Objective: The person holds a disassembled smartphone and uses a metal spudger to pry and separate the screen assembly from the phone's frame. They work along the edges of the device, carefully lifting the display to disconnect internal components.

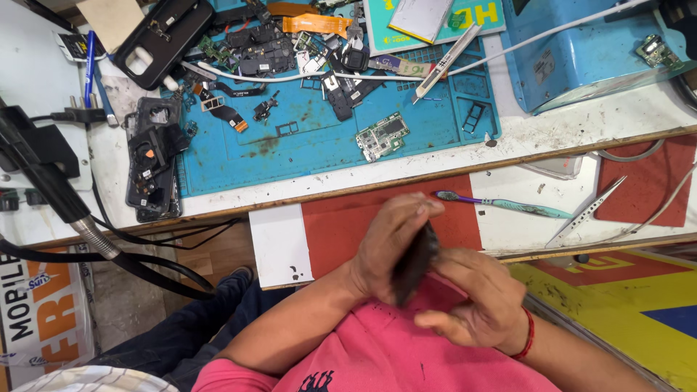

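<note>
Both hands [435,276] grip a dark phone [414,265] beside a yellow sign [617,312].

Both hands — left hand [388,247], right hand [475,297] — gripping dark phone [415,265], toothbrush [501,205] nearby

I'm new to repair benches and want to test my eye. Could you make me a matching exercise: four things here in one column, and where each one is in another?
Things:
1. dark flat part
2. toothbrush
3. green circuit board
4. tweezers

Places:
A. on the blue mat
B. on the white surface, far right, beside the red sheet
C. between the left hand and right hand
D. just beyond the hands, on the bench edge

Pairs: 1-C, 2-D, 3-A, 4-B
</note>
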